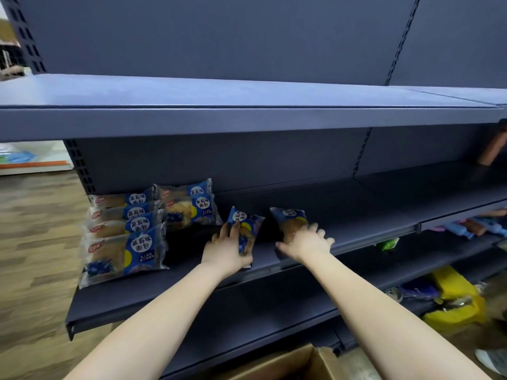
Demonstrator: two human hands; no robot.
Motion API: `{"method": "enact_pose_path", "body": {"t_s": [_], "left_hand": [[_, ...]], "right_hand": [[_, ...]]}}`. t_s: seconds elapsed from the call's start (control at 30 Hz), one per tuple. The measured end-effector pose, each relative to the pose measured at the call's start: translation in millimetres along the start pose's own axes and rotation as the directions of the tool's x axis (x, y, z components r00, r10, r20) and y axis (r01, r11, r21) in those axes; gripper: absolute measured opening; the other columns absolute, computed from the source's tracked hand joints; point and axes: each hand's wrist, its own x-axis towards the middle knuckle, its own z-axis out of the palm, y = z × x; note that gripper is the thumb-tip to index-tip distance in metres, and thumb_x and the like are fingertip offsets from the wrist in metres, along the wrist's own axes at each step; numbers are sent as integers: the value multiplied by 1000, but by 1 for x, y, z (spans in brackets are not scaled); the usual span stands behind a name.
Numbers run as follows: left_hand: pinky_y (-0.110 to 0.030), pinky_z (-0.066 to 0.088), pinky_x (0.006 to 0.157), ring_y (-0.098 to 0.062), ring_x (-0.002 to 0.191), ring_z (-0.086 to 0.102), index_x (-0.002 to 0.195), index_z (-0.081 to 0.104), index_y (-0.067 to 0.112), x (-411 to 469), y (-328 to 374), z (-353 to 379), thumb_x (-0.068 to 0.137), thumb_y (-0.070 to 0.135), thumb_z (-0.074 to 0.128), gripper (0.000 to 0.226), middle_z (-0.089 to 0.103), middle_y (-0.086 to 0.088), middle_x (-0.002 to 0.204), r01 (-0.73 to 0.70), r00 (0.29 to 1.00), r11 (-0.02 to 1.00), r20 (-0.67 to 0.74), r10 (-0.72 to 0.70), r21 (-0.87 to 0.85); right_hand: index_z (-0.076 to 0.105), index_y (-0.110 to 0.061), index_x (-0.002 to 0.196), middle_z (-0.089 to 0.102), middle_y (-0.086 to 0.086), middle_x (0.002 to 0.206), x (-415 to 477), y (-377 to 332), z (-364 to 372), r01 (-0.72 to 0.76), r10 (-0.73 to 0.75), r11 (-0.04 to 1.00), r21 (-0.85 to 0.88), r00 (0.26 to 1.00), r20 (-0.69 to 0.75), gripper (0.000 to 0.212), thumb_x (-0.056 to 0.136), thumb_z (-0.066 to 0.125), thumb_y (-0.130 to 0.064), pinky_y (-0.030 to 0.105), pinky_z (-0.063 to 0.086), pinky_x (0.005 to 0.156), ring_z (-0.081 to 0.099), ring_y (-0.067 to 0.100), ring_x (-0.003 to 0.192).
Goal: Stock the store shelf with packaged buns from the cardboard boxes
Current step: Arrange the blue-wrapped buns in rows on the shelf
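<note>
Glossy blue bun packet (248, 224) gripped by left hand (225, 250); right hand (305, 240) grips 2nd packet (288, 218); matte metal shelf (362, 218).

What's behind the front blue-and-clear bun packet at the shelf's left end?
Three more packets of the same kind line up behind the front blue-and-clear bun packet on the dark grey metal shelf. Only their upper strips show; their lower parts are covered.
</note>
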Motion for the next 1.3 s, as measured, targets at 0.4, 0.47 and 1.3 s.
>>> {"method": "enact_pose_path", "body": {"t_s": [0.4, 0.47, 1.3], "left_hand": [[-49, 17, 114, -38, 137, 23, 149, 8, 40, -5, -12, -11, 84, 44, 54, 79, 16, -8, 156, -104, 994, 987, 58, 97, 122], [-52, 10, 116, -38, 139, 17, 149, 14, 39, -4, -17, -9, 88, 35, 51, 72, 14, -7, 156, -122, 992, 971, -15, 128, 204], [-46, 27, 112, -34, 142, 10, 150, 19, 29, -24, -20, 6, 88, 33, 50, 69, 15, -2, 156, -130, 982, 984, -119, 145, 123]], "right_hand": [[21, -20, 146, 41, 12, 129, -5, 4, 2, 124, -106, 989, 85, 976, -189, 73, 84, 56, -36, 43, 36, 92, 41, 34, 117], [18, -20, 147, 38, 14, 131, -4, 6, 5, 115, -86, 982, 152, 979, -186, 75, 86, 54, -43, 44, 37, 92, 42, 37, 117], [8, -41, 149, -3, -3, 158, 15, 32, -9, 529, -566, 783, -328, 824, -22, 85, 83, 55, -12, 45, 32, 107, 16, 33, 138]]}}
